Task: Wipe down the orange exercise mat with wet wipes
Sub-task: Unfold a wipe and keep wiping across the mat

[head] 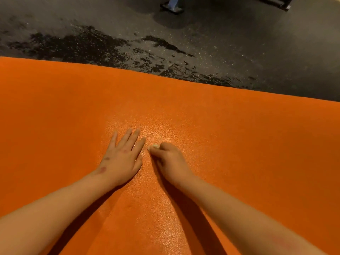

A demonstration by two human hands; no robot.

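The orange exercise mat [230,137] fills the lower two thirds of the head view. My left hand [122,156] lies flat on it near the middle, palm down, fingers straight and slightly spread. Just to its right, my right hand [170,160] has its fingers curled round a small balled-up wet wipe [153,146], of which only a pale tip shows at the fingertips, touching the mat. A faint wet sheen shows on the mat around and below the hands.
Beyond the mat's far edge lies dark speckled rubber floor [239,43] with dark wet patches [77,46]. A metal equipment foot [173,6] stands at the top centre, and a black base [276,1] sits at the top right.
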